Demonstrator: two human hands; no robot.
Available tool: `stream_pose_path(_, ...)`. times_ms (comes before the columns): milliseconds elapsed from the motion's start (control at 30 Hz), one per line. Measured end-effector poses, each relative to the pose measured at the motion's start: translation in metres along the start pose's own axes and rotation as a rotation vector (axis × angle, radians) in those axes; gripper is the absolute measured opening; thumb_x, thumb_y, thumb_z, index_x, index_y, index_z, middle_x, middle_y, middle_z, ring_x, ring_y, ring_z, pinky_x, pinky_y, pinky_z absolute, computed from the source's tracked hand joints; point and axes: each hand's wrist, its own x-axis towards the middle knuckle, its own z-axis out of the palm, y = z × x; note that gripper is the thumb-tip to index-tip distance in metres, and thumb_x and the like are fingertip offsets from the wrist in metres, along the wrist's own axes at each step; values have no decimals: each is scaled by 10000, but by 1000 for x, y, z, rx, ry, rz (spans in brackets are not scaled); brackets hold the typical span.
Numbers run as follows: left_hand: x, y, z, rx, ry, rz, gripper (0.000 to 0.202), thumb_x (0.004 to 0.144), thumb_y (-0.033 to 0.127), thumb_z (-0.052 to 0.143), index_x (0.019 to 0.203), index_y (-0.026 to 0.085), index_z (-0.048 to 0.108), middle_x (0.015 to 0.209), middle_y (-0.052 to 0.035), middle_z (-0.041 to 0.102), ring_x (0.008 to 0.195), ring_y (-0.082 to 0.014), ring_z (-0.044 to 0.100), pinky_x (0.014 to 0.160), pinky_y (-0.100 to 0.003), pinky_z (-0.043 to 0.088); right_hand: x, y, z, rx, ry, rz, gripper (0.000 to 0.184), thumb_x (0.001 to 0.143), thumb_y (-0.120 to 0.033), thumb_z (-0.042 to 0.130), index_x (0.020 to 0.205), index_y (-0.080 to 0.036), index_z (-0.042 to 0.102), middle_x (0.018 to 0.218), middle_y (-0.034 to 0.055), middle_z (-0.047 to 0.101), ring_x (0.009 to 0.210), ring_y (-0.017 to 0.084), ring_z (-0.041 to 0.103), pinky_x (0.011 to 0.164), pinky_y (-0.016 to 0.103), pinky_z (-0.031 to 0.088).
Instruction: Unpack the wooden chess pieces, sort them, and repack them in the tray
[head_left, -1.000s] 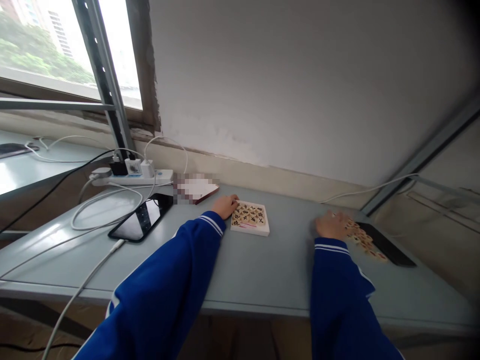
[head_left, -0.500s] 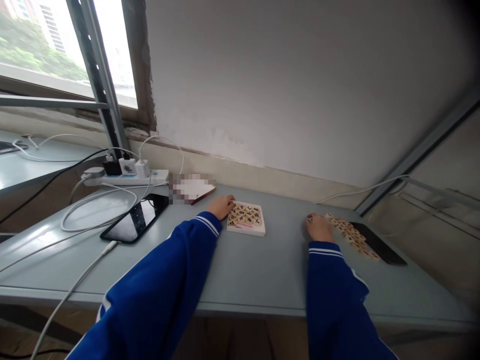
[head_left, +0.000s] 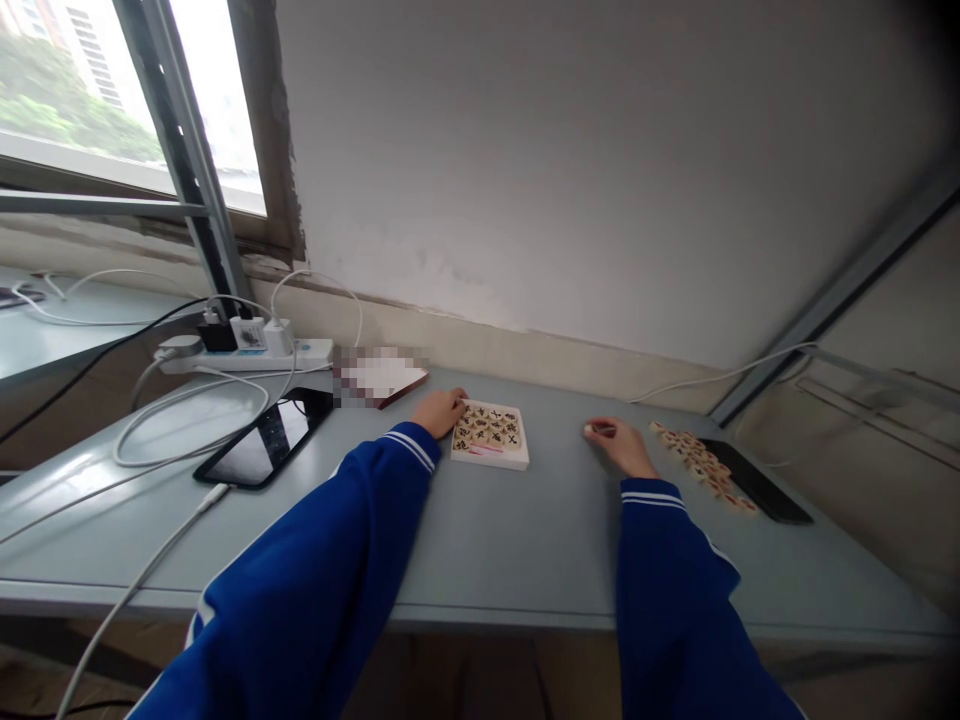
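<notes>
A white open box (head_left: 491, 460) holds rows of round xiangqi pieces (head_left: 491, 425) with dark characters on top. My left hand (head_left: 441, 412) is closed at the box's upper left corner, its fingertips on the rim. To the right of the box, my right hand (head_left: 622, 447) is pinching a small pale xiangqi piece (head_left: 589, 430) between thumb and fingers, above the table. The marking on this piece cannot be made out. Farther right lies a loose cluster of xiangqi pieces (head_left: 701, 462), several with reddish marks.
A dark flat object (head_left: 757, 482) lies beside the loose pieces. On the left are a phone (head_left: 266, 440), a power strip (head_left: 304, 355) with chargers, and white cables (head_left: 150, 430). A white-topped box or lid (head_left: 382, 375) rests near the wall.
My right hand has moved left from beside the loose pieces toward the box, and a piece now shows in its fingers. My left hand has stayed at the box.
</notes>
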Motion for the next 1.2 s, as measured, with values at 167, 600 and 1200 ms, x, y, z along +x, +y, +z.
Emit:
stream_pose_path(167, -1, 0, 0, 14, 4, 20, 321, 847, 290, 311, 1035, 211, 558, 893, -63, 631, 824, -193, 568, 720, -283, 417, -16, -62, 14, 445, -133, -303, 354, 675, -410, 598, 935, -172, 625, 946, 67, 621, 767, 151, 563, 684, 279, 458)
stream_pose_path(600, -2, 3, -1, 19, 16, 20, 306, 839, 280, 326, 1024, 213, 562, 876, -61, 633, 811, -201, 571, 716, -292, 419, -47, -115, 34, 438, -240, -562, 260, 731, -324, 585, 964, -211, 605, 976, 37, 587, 760, 136, 545, 715, 271, 434)
stream_pose_path(1200, 1, -1, 5, 13, 37, 29, 293, 834, 275, 338, 1004, 213, 568, 873, -58, 627, 815, -186, 566, 725, -281, 416, -52, -118, 42, 84, -209, -689, 202, 822, -370, 466, 769, -224, 595, 924, 33, 565, 893, 179, 496, 808, 339, 366)
